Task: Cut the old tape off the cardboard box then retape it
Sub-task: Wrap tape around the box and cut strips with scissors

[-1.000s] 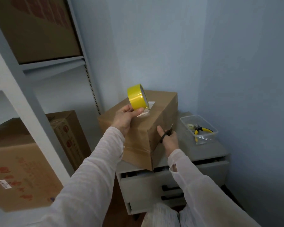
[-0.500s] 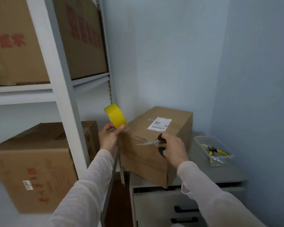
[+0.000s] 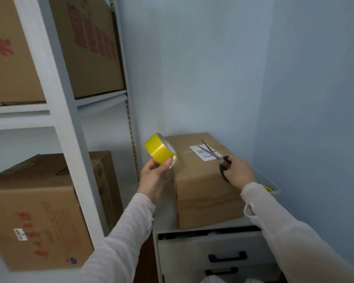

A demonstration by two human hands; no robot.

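While R hand [image 3: 238, 170] grips the black-handled scissors [image 3: 217, 157], fingers curled round the loops, the blades lie low over the top of the cardboard box [image 3: 202, 184]. Tips aim to upper left of frame, across the white label [image 3: 205, 157]. Blades look slightly apart; can't tell if they touch the cardboard.

Box sits centre-right of frame on a grey drawer unit [image 3: 213, 242], long axis running away from the person toward the back wall, short end face toward cam.

L hand [image 3: 153, 178] is left of the box, just beside its near-left corner and off the top. It holds a yellow tape roll [image 3: 158, 150] up, fingers curled under it, thumb pinning what looks like the loose end at the roll's lower right. Roll's open side faces right, toward the box.

Key relation: the scissors hand is the one over the box; the roll hand is off to the side. So R is nearer the work, and my read is a cut comes next, w/ taping after.

Old tape: glossy band across the near face, wrinkled bit on top just left of the label; top seam hard to make out. Blades run diagonal to the box's long axis, so prob the wrist must turn to line up w/ any seam. Risk: tips dig into cardboard or the label.

Clear bin [image 3: 273, 183] is right of the box, mostly behind R arm. Shelf rack [image 3: 55, 111] w/ more boxes fills left of frame.
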